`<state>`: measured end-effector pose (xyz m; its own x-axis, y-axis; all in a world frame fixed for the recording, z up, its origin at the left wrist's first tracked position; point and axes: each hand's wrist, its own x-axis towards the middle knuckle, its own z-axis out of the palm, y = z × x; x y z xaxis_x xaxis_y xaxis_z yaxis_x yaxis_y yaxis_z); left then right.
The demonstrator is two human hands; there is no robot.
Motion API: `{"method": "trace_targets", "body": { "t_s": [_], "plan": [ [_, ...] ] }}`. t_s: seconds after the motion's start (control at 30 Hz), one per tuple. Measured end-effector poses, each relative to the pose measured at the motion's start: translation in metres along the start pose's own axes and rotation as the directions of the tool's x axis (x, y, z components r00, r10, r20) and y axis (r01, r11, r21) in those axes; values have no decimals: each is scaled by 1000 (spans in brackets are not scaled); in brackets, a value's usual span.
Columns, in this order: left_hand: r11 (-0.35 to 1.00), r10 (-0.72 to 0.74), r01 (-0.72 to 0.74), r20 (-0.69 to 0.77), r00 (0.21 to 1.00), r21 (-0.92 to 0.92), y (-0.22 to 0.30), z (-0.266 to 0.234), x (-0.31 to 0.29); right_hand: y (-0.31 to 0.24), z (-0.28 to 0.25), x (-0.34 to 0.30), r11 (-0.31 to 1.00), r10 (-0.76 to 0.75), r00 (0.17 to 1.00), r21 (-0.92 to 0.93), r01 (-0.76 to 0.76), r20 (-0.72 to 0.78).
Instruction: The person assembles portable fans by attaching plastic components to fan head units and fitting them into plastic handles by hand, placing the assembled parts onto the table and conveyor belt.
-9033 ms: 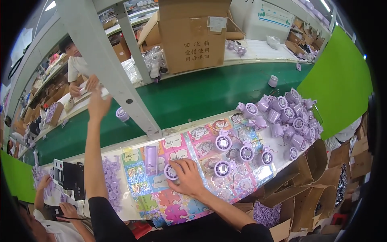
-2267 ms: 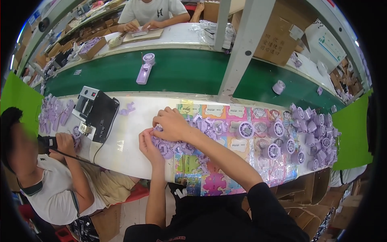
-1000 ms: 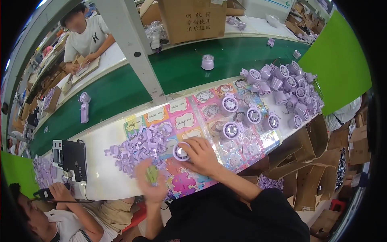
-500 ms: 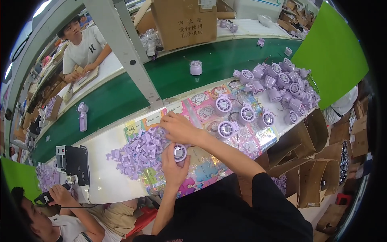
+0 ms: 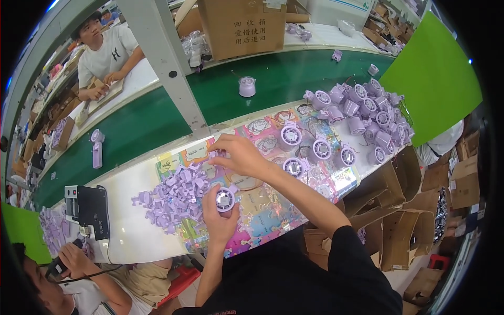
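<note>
A round light-purple housing point(image 5: 225, 200), with a spoked ring and a silver centre, sits upright in my left hand point(image 5: 218, 218), fingers wrapped about its side. My right hand point(image 5: 239, 153) is just above it, pinching a small purple plastic piece point(image 5: 217, 154) between thumb and fingertips. To the left of both hands lies a loose heap of small purple plastic pieces point(image 5: 170, 197). Several similar round housings stand on the colourful printed sheet to the right, one of them point(image 5: 291, 135) nearest the far edge. The palm side of my right hand is hidden.
More housings point(image 5: 367, 107) are piled at the right end. Beyond the table a green conveyor belt point(image 5: 220, 97) carries a few purple parts. A grey post point(image 5: 170, 73) rises at the far edge. A black box device point(image 5: 93, 212) stands left, near a co-worker's hand point(image 5: 75, 257). Cardboard boxes point(image 5: 404, 236) are lower right.
My right hand has lifted away from the heap's edge with a small purple piece now showing in its fingers. The left hand still holds the housing; the view has shifted slightly.
</note>
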<state>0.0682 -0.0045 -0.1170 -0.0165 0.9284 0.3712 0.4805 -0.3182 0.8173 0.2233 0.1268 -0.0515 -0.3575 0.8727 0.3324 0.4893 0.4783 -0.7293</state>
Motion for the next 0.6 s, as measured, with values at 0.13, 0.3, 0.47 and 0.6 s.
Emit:
{"method": "trace_targets", "body": {
  "t_s": [0.13, 0.3, 0.47, 0.6],
  "plan": [
    [1000, -7, 7, 12, 1000, 4, 5, 0, 4, 16, 17, -1, 994, 2, 978, -105, 20, 208],
    [996, -67, 68, 29, 997, -54, -5, 1, -1, 15, 30, -6, 1000, 14, 952, -31, -4, 306],
    [996, -11, 13, 16, 1000, -87, 4, 4, 4, 25, 40, -13, 983, -41, 933, -154, 103, 358],
    [994, -91, 92, 17, 996, -58, -2, 0, -1, 11, 40, -11, 947, -194, 950, -207, 247, 243]
  ]
}}
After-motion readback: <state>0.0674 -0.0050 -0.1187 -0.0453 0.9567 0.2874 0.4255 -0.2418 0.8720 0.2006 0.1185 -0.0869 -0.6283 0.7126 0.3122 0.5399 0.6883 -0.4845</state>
